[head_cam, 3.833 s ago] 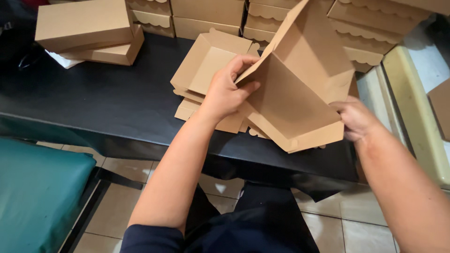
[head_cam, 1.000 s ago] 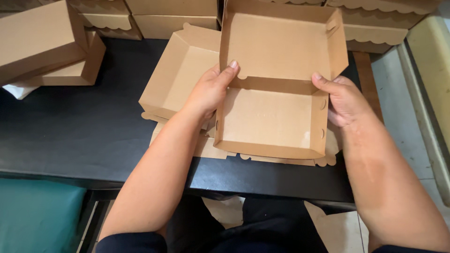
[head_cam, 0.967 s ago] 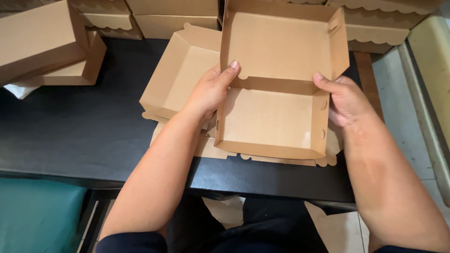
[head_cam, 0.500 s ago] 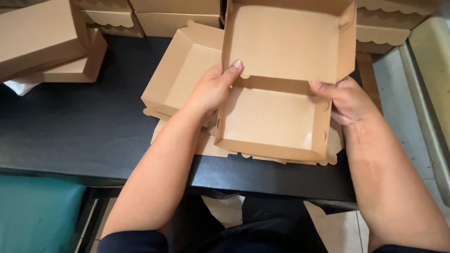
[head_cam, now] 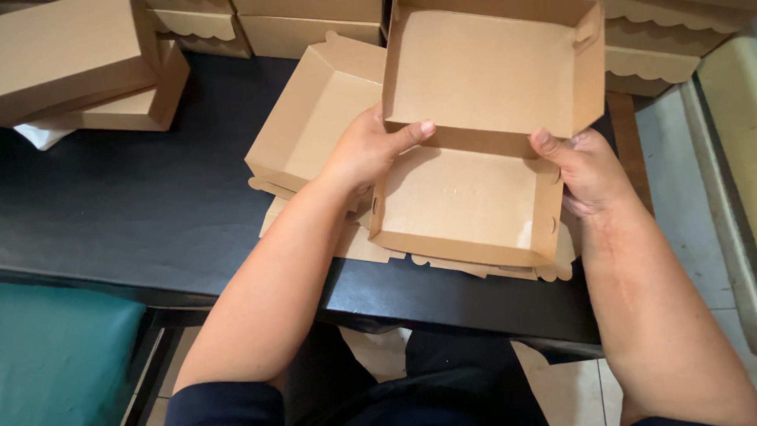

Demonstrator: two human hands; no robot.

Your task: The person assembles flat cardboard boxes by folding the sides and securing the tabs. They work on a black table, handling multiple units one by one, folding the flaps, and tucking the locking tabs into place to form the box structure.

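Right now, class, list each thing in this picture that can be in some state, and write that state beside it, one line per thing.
Box in hands: open, lid up, sides folded.
Left hand: holding the box's left edge, thumb on the hinge.
Right hand: holding the box's right edge.
Second box: open, lying behind the left hand.
Flat cardboard sheets: unfolded, under the boxes.
Stacked boxes: closed.

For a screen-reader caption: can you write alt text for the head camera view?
Two bare hands hold an open brown cardboard box by its sides, left hand and right hand, above flat cardboard blanks on a black table. Closed boxes are stacked behind.
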